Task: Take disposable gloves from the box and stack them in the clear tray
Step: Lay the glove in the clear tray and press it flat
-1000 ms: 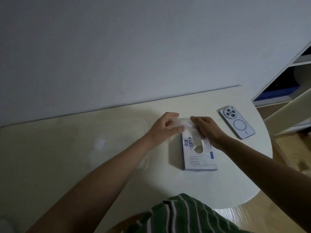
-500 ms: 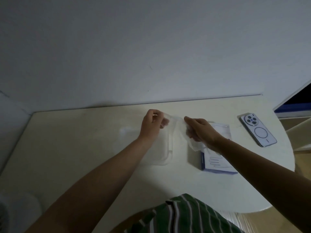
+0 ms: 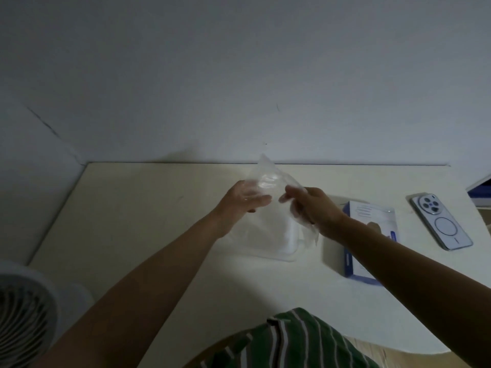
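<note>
Dim light. A plain pale wall point(image 3: 239, 75) fills the far side. The cream tabletop point(image 3: 132, 221) meets it. A white fan point(image 3: 24, 314) stands near left; shelving point(image 3: 482, 188) far right.

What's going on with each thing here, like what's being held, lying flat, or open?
Left hand: pinching the glove.
Right hand: pinching the glove's other side.
Glove: clear, held up over the tray between both hands.
Clear tray: resting on the table; contents unclear.
Glove box: lying flat, partly behind the right forearm.
Phone: face down.
</note>
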### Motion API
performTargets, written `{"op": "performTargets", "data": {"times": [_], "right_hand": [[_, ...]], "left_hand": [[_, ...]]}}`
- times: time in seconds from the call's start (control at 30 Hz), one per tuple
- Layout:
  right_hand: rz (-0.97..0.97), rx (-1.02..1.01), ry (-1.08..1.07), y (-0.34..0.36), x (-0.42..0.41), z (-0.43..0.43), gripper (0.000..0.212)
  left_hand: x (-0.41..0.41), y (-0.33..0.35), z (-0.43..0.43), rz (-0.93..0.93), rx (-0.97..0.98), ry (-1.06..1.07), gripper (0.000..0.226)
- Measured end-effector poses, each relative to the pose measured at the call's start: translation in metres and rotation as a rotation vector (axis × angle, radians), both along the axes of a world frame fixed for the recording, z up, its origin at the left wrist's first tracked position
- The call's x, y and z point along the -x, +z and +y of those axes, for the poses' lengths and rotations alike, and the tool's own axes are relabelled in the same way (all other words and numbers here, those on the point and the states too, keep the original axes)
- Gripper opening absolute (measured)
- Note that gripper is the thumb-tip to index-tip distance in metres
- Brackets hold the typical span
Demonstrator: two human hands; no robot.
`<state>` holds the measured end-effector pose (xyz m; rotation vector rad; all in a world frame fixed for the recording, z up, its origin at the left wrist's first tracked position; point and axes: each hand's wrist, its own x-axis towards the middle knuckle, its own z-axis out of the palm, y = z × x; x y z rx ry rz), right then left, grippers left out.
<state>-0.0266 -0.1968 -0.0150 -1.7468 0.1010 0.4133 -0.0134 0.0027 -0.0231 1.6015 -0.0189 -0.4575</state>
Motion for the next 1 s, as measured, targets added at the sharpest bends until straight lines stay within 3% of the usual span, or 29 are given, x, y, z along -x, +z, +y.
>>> {"op": "performTargets", "data": {"times": [0.07, 0.13, 0.2, 0.27, 0.33, 0.43, 0.5, 0.57, 0.67, 0.73, 0.87, 1.0], "right_hand": [[0.038, -0.023, -0.003, 0.0, -0.001, 0.007, 0.039], [0.064, -0.008, 0.027, -0.001, -0.001, 0.015, 0.038], [0.081, 0.025, 0.071, -0.004, -0.001, 0.022, 0.037], [0.097, 0.047, 0.096, -0.008, -0.001, 0.027, 0.036], [0.106, 0.073, 0.081, -0.011, -0.002, 0.029, 0.035], [0.134, 0.098, -0.009, -0.013, -0.006, 0.025, 0.037], [0.144, 0.133, -0.062, -0.013, -0.012, 0.021, 0.037], [0.16, 0.169, -0.09, -0.012, -0.017, 0.02, 0.036], [0.219, 0.23, 0.011, -0.01, -0.024, 0.022, 0.033], [0.255, 0.278, 0.118, -0.008, -0.027, 0.024, 0.032], [0.207, 0.401, 0.208, -0.004, -0.03, 0.026, 0.028], [-0.052, 0.657, 0.2, 0.0, -0.034, 0.025, 0.017]], "left_hand": [[0.0, -0.009, 0.008, 0.087, 0.025, 0.134, 0.025], [-0.002, -0.014, 0.01, 0.207, 0.17, 0.332, 0.009], [-0.005, -0.013, 0.007, 0.329, 0.296, 0.487, 0.013], [-0.008, -0.013, 0.005, 0.323, 0.247, 0.586, 0.015], [-0.008, -0.016, 0.005, 0.204, 0.04, 0.623, 0.015], [-0.006, -0.026, 0.014, -0.014, -0.392, 0.586, 0.02], [-0.006, -0.03, 0.021, -0.054, -0.566, 0.529, 0.017], [-0.006, -0.031, 0.027, -0.026, -0.618, 0.434, 0.015], [-0.003, -0.035, 0.031, -0.165, -0.642, 0.185, 0.053], [0.0, -0.036, 0.031, -0.258, -0.575, 0.112, 0.06], [-0.001, -0.036, 0.029, -0.255, -0.484, 0.213, 0.01], [-0.001, -0.038, 0.028, -0.358, -0.643, 0.306, 0.012]]}}
